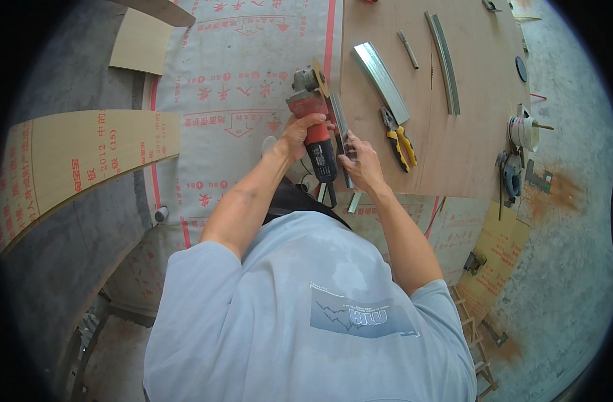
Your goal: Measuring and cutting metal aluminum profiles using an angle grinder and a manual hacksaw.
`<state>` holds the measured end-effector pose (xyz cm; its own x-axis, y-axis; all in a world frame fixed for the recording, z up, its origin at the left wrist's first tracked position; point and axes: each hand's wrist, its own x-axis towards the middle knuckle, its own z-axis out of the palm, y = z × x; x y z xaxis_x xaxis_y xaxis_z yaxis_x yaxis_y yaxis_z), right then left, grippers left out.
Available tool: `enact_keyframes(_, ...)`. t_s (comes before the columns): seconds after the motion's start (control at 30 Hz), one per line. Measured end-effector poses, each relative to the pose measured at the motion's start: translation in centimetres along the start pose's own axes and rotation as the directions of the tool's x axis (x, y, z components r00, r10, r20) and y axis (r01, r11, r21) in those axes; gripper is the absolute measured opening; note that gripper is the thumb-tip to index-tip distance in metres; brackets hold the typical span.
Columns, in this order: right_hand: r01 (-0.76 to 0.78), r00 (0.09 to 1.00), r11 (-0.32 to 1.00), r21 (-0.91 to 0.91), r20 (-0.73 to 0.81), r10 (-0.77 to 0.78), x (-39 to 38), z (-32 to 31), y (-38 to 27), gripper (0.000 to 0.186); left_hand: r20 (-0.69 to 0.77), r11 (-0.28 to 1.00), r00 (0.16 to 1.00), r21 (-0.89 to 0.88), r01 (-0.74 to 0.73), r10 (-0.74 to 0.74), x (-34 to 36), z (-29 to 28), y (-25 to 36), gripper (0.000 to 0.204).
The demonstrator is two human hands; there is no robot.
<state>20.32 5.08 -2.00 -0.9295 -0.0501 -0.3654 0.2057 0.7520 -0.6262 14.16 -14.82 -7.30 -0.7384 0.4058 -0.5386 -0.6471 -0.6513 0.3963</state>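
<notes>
Your left hand (295, 137) is wrapped round the red-and-black angle grinder (317, 132), just off the left edge of the plywood top (430, 157); your right hand (364, 162) is mostly closed, pinching a narrow metal strip (339, 114) along that edge; disc sits by the strip's far end, can't tell if touching; yellow-black pliers (401, 144) and wide metal channel (381, 80) crowd your right; longer channel (443, 63) lies beyond.

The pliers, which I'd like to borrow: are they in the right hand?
No, the pliers lie on the board; the right hand holds a metal strip.
</notes>
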Motion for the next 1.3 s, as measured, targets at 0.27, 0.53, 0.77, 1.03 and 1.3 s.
enact_keyframes(0.27, -0.007, 1.000, 1.000, -0.004, 0.001, 0.007, 0.04, -0.13, -0.02, 0.065, -0.001, 0.997, 0.999, 0.070, -0.037, 0.038, 0.19, 0.12, 0.01, 0.036)
enact_keyframes(0.53, -0.030, 0.999, 0.999, 0.045, 0.014, 0.029, -0.04, -0.52, -0.66, 0.063, -0.030, 0.999, 1.000, 0.040, 0.002, -0.001, 0.26, 0.20, 0.22, 0.042)
enact_keyframes(0.77, -0.032, 0.999, 0.999, 0.024, 0.006, 0.031, -0.01, -0.54, -0.65, 0.063, -0.046, 0.999, 0.999, 0.046, 0.023, -0.021, 0.69, 0.17, 0.22, 0.040)
enact_keyframes(1.03, -0.024, 0.999, 0.999, -0.023, 0.043, 0.025, 0.10, -0.76, -0.72, 0.067, -0.047, 0.998, 0.998, 0.045, 0.034, -0.032, 0.82, 0.21, 0.30, 0.034)
enact_keyframes(1.3, -0.026, 1.000, 0.999, 0.022, -0.005, 0.026, 0.02, -0.32, -0.27, 0.065, -0.025, 0.996, 1.000, 0.084, 0.005, -0.003, 0.44, 0.55, 0.43, 0.035)
